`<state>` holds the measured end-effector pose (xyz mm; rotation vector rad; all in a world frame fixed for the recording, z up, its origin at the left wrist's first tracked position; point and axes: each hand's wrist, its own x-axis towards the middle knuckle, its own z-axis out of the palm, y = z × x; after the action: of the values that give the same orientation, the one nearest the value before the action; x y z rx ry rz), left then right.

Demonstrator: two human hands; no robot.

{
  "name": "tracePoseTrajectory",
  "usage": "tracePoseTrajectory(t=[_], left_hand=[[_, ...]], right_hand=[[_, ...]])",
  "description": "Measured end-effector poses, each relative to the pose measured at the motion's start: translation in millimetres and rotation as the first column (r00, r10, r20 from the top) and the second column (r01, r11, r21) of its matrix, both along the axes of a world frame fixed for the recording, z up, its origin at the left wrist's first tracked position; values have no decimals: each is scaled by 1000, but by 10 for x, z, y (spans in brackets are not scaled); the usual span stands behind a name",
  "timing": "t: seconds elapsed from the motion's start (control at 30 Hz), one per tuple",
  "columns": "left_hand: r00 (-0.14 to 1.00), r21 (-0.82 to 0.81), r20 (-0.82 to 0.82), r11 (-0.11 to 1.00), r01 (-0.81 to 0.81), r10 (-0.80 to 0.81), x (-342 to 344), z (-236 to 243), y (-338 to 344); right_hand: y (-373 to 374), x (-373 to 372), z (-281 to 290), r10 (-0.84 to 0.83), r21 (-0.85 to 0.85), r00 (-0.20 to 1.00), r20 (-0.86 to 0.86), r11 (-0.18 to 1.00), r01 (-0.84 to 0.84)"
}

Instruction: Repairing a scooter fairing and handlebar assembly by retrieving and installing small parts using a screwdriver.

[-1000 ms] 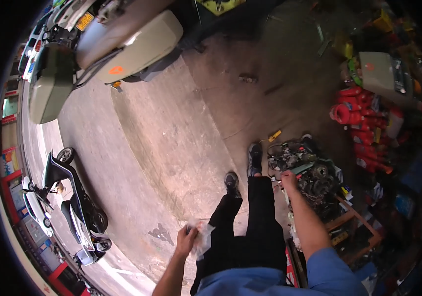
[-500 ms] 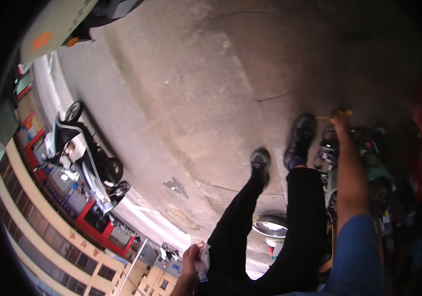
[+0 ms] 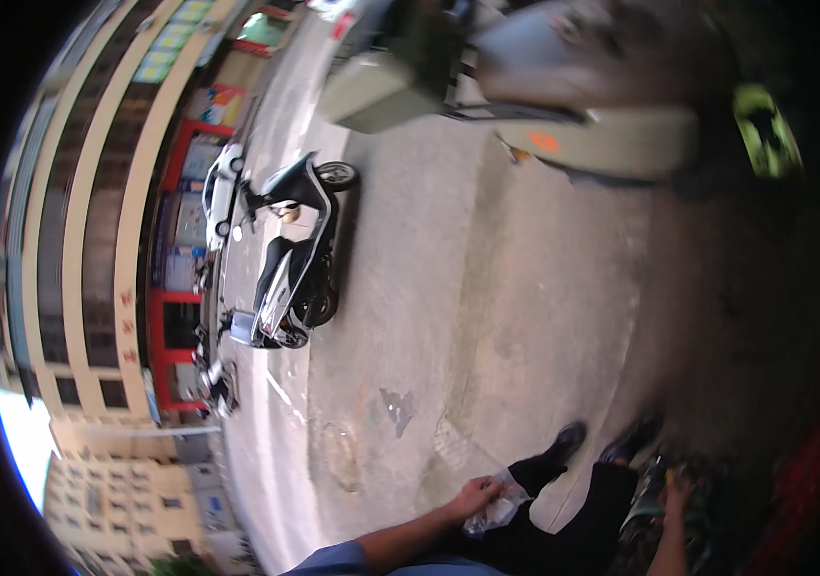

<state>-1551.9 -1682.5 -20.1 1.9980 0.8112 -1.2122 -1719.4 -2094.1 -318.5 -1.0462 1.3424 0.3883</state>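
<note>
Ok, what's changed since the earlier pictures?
The view has swung left. The right hand has moved forward from the engine parts to the small yellow item; whether it grips it is too dim to tell. The left hand still holds the clear plastic bag; the silver scooter stays parked.

Plastic bag (image 3: 496, 514) left of machine parts (image 3: 647, 507); scooter (image 3: 287, 278) farther left.

Concrete floor (image 3: 525, 336): open to pass over, ahead of left hand (image 3: 475, 497)
Black trousers (image 3: 582, 528): blocking the straight line across to right hand (image 3: 676, 497)
Dim machinery (image 3: 645, 523): crowding right hand closely
Scooter (image 3: 299, 259): well apart
</note>
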Motion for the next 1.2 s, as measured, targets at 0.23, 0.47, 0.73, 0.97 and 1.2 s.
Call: tracePoseTrajectory(t=[0.23,0.47,0.73,0.97,1.2], left_hand=[[945,-264,304,942,206,-121,421,222,486],[852,-76,522,997,8,33,569,-270,2565],[563,32,512,640,-767,649,218,-347,4802],[135,-5,438,153,-988,889,-249,-1085,5263],[-205,2,417,-226,-974,886,96,-1769,5964]], right_hand=[[194,701,1943,287,202,919,-271,950,-238],[1599,2918,2723,758,48,642,-111,649,-759],[3437,5034,2253,982,-116,16,-189,-7,-993],[5361,6327,1559,866,-120,-420,-272,-464,-878],[7200,7343,804,555,-21,-770,-314,-815,-579]])
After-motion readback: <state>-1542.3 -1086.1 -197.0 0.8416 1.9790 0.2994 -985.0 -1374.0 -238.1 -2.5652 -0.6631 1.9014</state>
